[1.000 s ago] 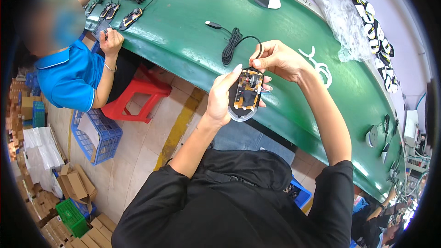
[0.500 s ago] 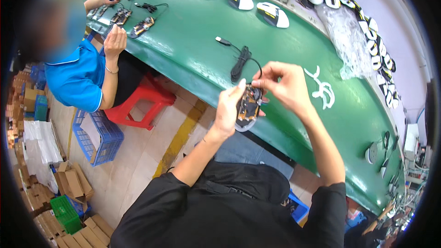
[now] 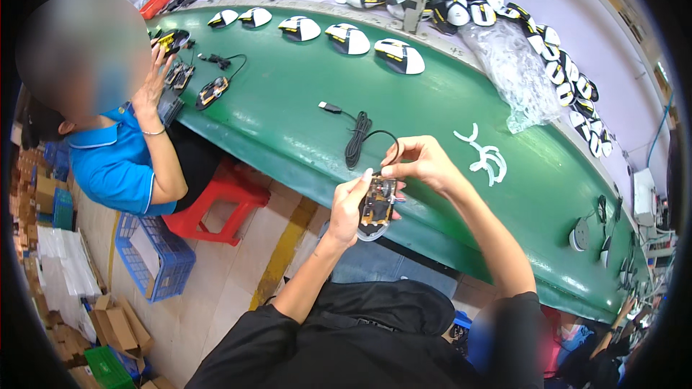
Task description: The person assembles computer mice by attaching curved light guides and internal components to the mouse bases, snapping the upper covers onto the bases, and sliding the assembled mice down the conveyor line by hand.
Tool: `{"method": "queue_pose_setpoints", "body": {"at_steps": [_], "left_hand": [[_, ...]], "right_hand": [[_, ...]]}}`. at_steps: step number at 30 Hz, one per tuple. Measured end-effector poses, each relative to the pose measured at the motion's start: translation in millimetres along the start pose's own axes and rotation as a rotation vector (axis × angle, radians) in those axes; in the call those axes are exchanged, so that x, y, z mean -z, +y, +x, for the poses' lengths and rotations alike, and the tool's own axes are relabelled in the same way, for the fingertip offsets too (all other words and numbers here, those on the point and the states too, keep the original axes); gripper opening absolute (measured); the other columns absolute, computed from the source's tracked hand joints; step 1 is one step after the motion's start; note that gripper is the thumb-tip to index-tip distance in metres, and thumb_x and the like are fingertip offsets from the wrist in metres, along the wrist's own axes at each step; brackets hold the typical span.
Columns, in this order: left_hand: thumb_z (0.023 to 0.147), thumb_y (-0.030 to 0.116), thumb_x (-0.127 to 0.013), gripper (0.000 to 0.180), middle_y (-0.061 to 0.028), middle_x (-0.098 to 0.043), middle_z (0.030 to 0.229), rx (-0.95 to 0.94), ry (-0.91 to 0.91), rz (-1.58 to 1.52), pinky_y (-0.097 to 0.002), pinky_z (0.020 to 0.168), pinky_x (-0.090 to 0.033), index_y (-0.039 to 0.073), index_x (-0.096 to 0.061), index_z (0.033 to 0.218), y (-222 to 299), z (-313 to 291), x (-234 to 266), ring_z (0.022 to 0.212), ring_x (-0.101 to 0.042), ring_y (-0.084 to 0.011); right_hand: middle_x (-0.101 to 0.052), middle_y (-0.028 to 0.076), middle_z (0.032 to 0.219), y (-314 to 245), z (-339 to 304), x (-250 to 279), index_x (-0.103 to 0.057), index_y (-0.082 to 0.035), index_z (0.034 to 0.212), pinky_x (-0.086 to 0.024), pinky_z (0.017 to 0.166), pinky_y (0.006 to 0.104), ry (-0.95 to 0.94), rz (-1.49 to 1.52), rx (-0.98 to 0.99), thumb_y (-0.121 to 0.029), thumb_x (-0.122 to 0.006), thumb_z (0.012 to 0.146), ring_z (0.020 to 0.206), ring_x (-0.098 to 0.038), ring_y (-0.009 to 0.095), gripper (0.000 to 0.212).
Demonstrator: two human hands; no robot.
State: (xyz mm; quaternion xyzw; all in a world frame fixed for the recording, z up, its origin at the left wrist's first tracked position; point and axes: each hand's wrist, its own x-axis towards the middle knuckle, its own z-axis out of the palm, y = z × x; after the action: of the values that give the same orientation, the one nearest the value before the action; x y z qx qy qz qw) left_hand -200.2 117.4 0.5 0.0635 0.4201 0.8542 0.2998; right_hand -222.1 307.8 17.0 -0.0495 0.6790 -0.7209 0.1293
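My left hand (image 3: 344, 210) grips an opened computer mouse (image 3: 378, 205) by its side, just off the green table's near edge. Its top cover is off, so a circuit board with brown and black parts shows in the base. At the front end of the mouse, my right hand (image 3: 427, 164) pinches the black cable (image 3: 389, 134) between thumb and fingers where it meets the base. The exact spot under the fingertips is hidden. Beyond my hands, the cable's tied bundle (image 3: 356, 141) lies on the table, with its USB plug (image 3: 330, 107) pointing left.
White-and-black mouse covers (image 3: 347, 39) line the far side of the green table (image 3: 281, 94). White curved strips (image 3: 489, 162) and a clear plastic bag (image 3: 508, 75) lie to the right. At left, a co-worker in a blue shirt (image 3: 122, 162) sits on a red stool (image 3: 223, 205) near opened mice (image 3: 213, 91).
The whole view has shifted, so the table and covers sit lower in it. My hands keep their hold on the mouse and cable. The co-worker's hand has come up nearer their head.
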Motion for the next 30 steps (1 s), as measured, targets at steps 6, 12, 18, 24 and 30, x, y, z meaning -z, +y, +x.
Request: {"method": "queue_pose_setpoints", "body": {"at_steps": [6,12,18,24,30], "left_hand": [[0.105,0.035,-0.033,0.05,-0.0206,-0.067,0.1,0.048,0.058,-0.101,-0.0387,0.064,-0.063,-0.009,-0.056,0.114,4,9,2,0.083,-0.071,-0.0272],[0.104,0.035,-0.029,0.052,-0.0212,-0.065,0.106,0.022,0.061,-0.221,-0.0411,0.067,-0.062,-0.007,-0.052,0.125,14,16,0,0.088,-0.069,-0.0279],[0.104,0.034,-0.027,0.053,-0.0224,-0.064,0.113,0.058,0.016,-0.252,-0.0419,0.074,-0.06,-0.007,-0.049,0.129,12,9,2,0.091,-0.068,-0.027],[0.104,0.036,-0.032,0.051,-0.0184,-0.065,0.109,-0.249,0.157,0.1,-0.0347,0.087,-0.053,-0.007,-0.051,0.126,4,3,-11,0.096,-0.065,-0.0223],[0.082,0.002,-0.072,0.053,-0.0116,-0.062,0.11,-0.18,0.163,0.012,-0.0329,0.089,-0.053,-0.001,-0.049,0.129,9,9,-13,0.1,-0.063,-0.0195]], "right_hand": [[-0.071,0.008,0.086,-7,-14,-21,-0.069,0.003,0.092,-0.051,0.065,0.024,0.28,-0.104,0.036,-0.003,-0.072,0.084,0.071,-0.064,0.01,0.01],[-0.065,0.004,0.079,-27,-49,-23,-0.071,-0.006,0.086,-0.05,0.061,0.027,0.32,-0.621,0.406,-0.013,-0.086,0.068,0.066,-0.062,0.013,0.025],[-0.064,0.006,0.073,-18,-54,-31,-0.069,-0.003,0.082,-0.051,0.058,0.0282,0.353,-0.678,0.457,-0.004,-0.079,0.072,0.063,-0.062,0.015,0.015],[-0.056,0.002,0.066,3,-53,-73,-0.066,0.0,0.076,-0.041,0.05,0.0251,0.52,-0.332,0.274,-0.003,-0.078,0.075,0.053,-0.047,0.008,0.013],[-0.064,0.008,0.075,-9,-59,-75,-0.07,0.0,0.086,-0.049,0.055,0.0286,0.575,-0.548,0.423,-0.001,-0.072,0.08,0.061,-0.062,0.016,0.007]]}}
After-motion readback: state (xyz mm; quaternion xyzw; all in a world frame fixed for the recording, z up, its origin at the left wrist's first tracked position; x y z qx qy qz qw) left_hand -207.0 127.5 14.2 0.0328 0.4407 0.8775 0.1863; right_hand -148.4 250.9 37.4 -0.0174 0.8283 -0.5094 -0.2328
